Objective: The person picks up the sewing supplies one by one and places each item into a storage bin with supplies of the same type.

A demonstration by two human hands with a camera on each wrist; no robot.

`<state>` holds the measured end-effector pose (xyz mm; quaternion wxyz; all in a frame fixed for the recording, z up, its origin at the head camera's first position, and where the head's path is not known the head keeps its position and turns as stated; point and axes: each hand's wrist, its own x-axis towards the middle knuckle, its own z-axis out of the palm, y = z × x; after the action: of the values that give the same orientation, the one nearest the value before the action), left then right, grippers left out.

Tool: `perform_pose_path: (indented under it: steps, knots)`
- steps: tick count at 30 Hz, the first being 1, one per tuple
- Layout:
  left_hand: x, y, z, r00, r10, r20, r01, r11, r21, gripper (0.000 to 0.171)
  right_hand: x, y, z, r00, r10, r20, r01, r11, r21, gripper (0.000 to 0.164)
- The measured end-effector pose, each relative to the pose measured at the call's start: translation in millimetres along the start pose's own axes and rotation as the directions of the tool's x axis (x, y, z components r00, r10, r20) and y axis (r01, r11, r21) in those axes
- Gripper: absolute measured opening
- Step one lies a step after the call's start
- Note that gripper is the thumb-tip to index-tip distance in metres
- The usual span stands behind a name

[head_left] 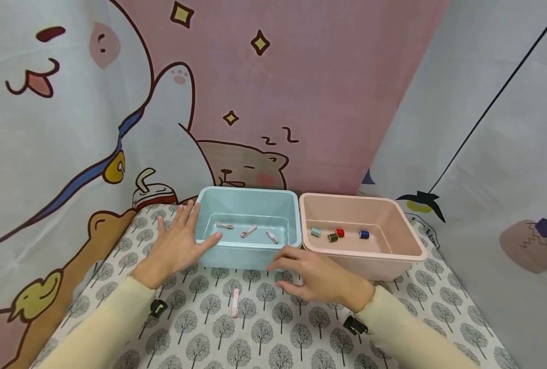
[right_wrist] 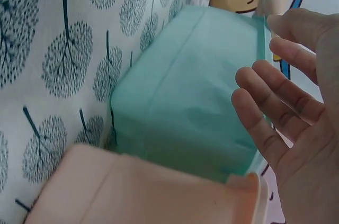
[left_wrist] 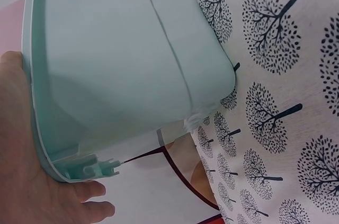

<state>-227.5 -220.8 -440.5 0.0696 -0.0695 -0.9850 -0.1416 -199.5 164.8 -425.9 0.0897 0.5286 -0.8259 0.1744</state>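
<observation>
My left hand [head_left: 177, 247] is at the left end of a light blue plastic bin [head_left: 250, 190], fingers spread and thumb over the front rim. In the left wrist view it lies along the rim of that bin [left_wrist: 122, 65]. Just in front of the bin's right front corner is my right hand [head_left: 317, 274], fingers slightly bent and holding nothing; the right wrist view shows its fingers [right_wrist: 259, 123] spread near the bin wall. Inside the bin lie small pale pink pieces that look like clothespins [head_left: 248, 231]. A similar pink clothespin [head_left: 235, 302] lies on the cloth in front.
A peach bin [head_left: 363, 199] adjoins the blue one on the right. It holds several small thread spools: mint [head_left: 316, 232], olive [head_left: 332, 238], red [head_left: 340, 233] and blue [head_left: 364, 234]. Tree-patterned cloth [head_left: 261, 335] covers the table. A cartoon-printed curtain [head_left: 324, 92] hangs behind.
</observation>
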Motion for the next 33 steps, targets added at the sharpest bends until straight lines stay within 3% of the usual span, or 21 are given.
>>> perform_pose_path:
  steps: [17,33]
  knots:
    - [0.2,-4.5,0.7,1.000,-0.004,0.004,0.004,1.000,-0.002,0.122,16.9,-4.9,37.6,0.992,-0.021,0.123,0.021,1.000,-0.003,0.039]
    - [0.8,-0.6,-0.7,1.000,0.006,0.007,-0.006,1.000,0.002,0.122,30.1,-8.3,66.7,0.958,0.010,0.286,-0.019,0.999,0.028,0.049]
